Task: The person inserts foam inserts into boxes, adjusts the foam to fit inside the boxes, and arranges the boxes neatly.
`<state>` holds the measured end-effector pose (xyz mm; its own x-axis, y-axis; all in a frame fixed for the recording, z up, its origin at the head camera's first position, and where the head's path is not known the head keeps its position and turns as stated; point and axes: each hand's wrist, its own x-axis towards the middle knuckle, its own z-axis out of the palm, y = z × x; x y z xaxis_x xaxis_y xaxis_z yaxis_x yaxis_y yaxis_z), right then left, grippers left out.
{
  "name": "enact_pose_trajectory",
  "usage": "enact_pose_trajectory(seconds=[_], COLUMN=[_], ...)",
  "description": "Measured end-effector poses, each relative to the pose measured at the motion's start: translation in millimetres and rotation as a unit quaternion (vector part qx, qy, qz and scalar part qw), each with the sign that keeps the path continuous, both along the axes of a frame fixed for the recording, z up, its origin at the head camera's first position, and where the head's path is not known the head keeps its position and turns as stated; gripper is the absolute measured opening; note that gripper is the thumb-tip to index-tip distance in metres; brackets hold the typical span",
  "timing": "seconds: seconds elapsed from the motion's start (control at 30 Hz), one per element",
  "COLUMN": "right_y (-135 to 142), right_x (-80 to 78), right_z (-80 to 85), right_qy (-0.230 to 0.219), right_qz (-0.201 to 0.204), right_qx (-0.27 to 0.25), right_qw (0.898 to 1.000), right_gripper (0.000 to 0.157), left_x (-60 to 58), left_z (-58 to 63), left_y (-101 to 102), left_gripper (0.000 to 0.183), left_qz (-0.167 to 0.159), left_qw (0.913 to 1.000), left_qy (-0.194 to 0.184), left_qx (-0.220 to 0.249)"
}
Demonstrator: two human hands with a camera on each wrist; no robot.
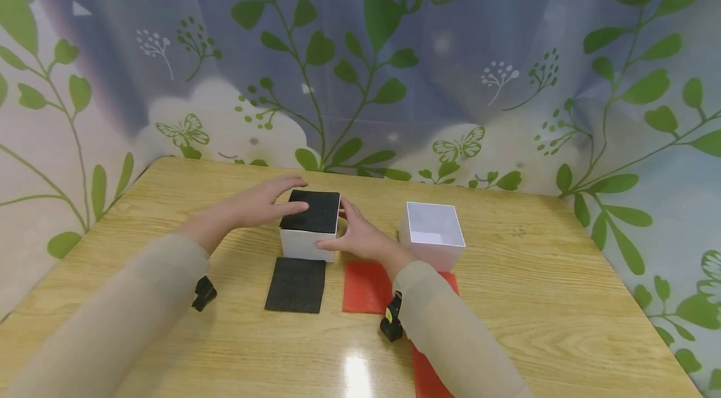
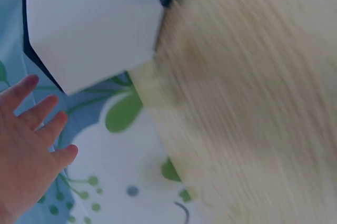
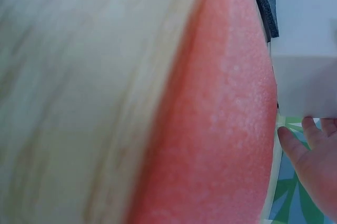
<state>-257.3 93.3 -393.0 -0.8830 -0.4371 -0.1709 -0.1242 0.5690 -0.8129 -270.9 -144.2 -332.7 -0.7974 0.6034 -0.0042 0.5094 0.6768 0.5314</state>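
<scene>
A white box (image 1: 304, 246) stands on the wooden counter (image 1: 552, 323), with a black sheet (image 1: 312, 216) lying over its top. The left hand (image 1: 261, 201) is at the box's left, its fingers spread and its thumb reaching over the sheet; whether the thumb touches it I cannot tell. The right hand (image 1: 360, 238) is also spread, at the box's right side, thumb toward the front wall and fingers by the far right corner; how firmly it touches, if at all, I cannot tell. Flat on the counter, just in front of the box, is a black square (image 1: 295, 285), and to the right of that is red material (image 1: 366, 291), partly hidden by the right forearm, with more red showing below it. Further right stands a second white box (image 1: 430, 255), upright and open at the top. Both arms wear pale sleeves (image 1: 115, 323), with a small black device at each wrist. Behind the counter hangs a curtain (image 1: 507, 16) printed with green leaves and butterflies.
</scene>
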Motion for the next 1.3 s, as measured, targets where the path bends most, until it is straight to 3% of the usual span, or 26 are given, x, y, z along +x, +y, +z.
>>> enact_pose_trajectory(seconds=[0.13,0.4,0.6,1.3], right_y=[-1,0,-1,0], right_x=[-0.4,-3.1,-2.3,-0.6], right_z=[-0.7,-5.5,-5.9,-5.3], right_qy=[-0.003,0.003,0.001,-0.003], right_qz=[-0.001,-0.005,-0.006,-0.002], right_qx=[0.005,0.003,0.000,0.004], right_qw=[1.000,1.000,1.000,1.000], right_gripper=[0.117,0.118,0.118,0.115], left_x=[1.4,5.9,4.4,3.9], left_z=[-6.8,-13.8,-16.8,-18.2], left_y=[-18,-35,-34,-16], left_gripper=[0.071,0.075,0.076,0.082], left_qz=[0.012,0.028,0.026,0.017], left_qw=[0.9998,0.9993,0.9981,0.9978], left_qy=[0.009,-0.019,-0.052,-0.053], left_qx=[-0.014,-0.019,-0.018,-0.034])
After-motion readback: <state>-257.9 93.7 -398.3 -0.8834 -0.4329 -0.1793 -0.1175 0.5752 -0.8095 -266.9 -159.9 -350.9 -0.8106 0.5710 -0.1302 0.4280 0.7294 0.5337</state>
